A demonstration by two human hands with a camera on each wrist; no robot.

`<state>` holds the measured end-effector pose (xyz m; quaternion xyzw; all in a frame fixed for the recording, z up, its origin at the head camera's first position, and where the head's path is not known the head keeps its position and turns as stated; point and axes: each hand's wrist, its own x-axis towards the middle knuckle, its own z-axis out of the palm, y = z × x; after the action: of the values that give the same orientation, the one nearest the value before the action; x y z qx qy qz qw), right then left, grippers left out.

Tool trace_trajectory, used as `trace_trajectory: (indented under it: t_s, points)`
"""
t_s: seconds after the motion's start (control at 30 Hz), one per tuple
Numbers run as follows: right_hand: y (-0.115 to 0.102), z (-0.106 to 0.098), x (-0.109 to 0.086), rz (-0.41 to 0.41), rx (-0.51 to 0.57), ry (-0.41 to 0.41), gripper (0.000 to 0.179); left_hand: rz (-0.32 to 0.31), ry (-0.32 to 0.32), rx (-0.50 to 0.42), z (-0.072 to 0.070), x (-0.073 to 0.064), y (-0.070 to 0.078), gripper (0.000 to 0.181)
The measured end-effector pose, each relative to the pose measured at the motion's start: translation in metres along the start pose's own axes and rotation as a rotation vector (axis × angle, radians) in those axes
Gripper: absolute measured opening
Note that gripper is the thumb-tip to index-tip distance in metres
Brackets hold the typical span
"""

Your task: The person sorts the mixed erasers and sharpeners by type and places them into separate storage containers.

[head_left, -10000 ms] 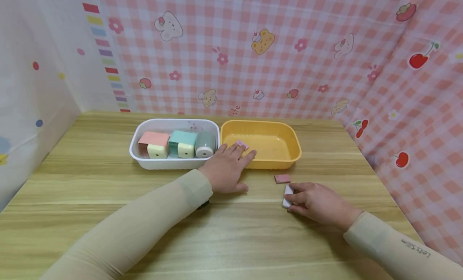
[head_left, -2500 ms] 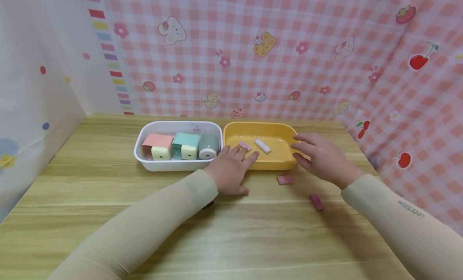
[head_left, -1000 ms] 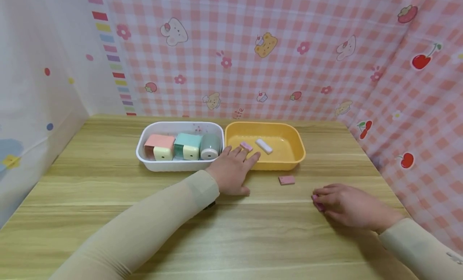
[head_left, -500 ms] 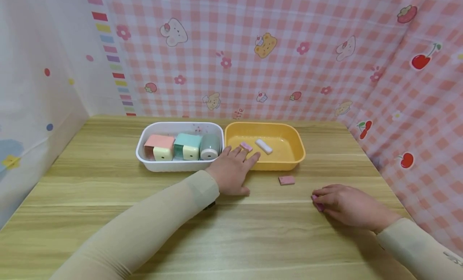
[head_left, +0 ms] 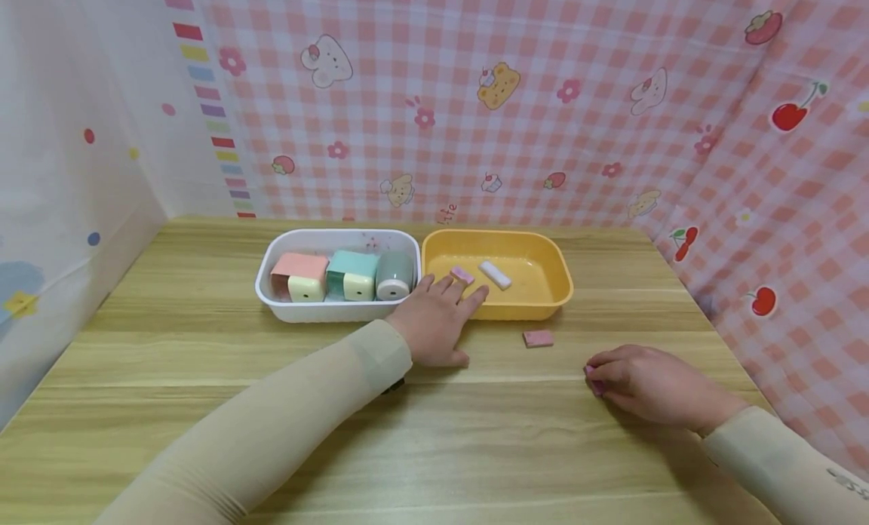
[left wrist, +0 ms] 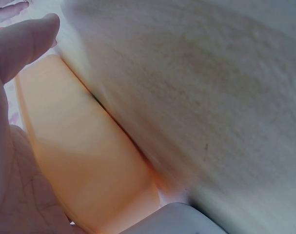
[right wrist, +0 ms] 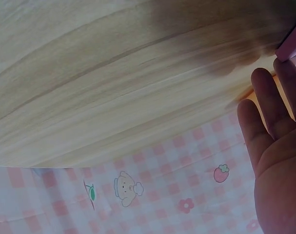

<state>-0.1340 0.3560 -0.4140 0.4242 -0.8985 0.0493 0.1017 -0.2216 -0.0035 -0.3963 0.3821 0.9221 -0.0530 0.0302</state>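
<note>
In the head view my left hand (head_left: 434,321) lies with spread, fairly straight fingers over the front rims of the white tray (head_left: 326,311) and the yellow tray (head_left: 523,311). My right hand (head_left: 655,385) pinches a small pink eraser (head_left: 594,385) at the table, right of the trays. That eraser (right wrist: 290,45) also shows at the fingertips in the right wrist view. Another pink eraser (head_left: 538,339) lies on the table in front of the yellow tray. Inside the yellow tray are a white eraser (head_left: 495,274) and a pink one, partly behind my left fingers.
Within the white tray stand a pink pencil sharpener (head_left: 302,267), a teal one (head_left: 354,264) and a grey-green one (head_left: 395,272). A patterned cloth (head_left: 421,80) hangs behind the wooden table (head_left: 468,442).
Ten seconds ago my right hand held the white eraser on the table; it is in the yellow tray now. My right hand has gone from that tray to the pink eraser. My left hand stays put.
</note>
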Motion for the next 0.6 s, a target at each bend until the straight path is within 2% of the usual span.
trace_trajectory:
  t_s: [0.6]
  points:
    - [-0.0015,0.0002,0.0033,-0.014,-0.023,0.021,0.028,-0.003,-0.004,0.000,0.0008,0.0010,-0.0004,0.110]
